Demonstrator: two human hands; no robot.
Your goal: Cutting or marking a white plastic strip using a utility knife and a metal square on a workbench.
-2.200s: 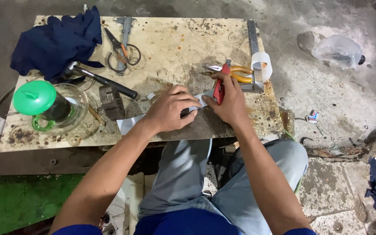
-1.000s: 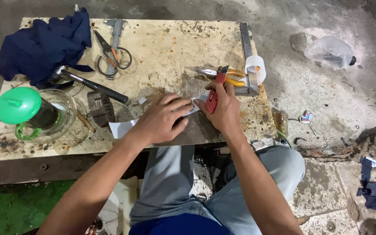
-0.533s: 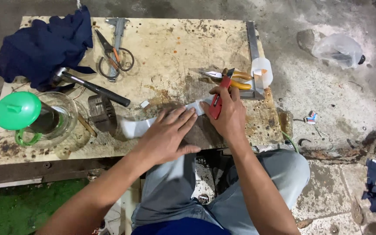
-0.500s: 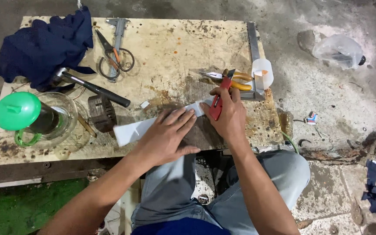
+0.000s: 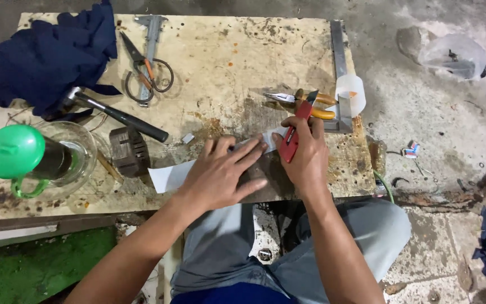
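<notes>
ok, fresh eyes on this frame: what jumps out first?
The two hands at the front edge of the worn plywood board: the left hand flat on a white paper strip, the right hand gripping a red utility knife. Next, the bright green lid at far left.

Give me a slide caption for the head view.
Left hand pins a white strip on the workbench; right hand holds a red utility knife.

Counting it up: two hands, left (image 5: 220,177) and right (image 5: 307,157), one red knife (image 5: 295,132), one paper strip (image 5: 170,175). Also one hammer (image 5: 116,115), one pair of scissors (image 5: 144,70), one caliper (image 5: 152,34), one pair of pliers (image 5: 305,100), one tape roll (image 5: 351,94), one green-lidded jug (image 5: 35,157), one blue cloth (image 5: 49,53).
</notes>
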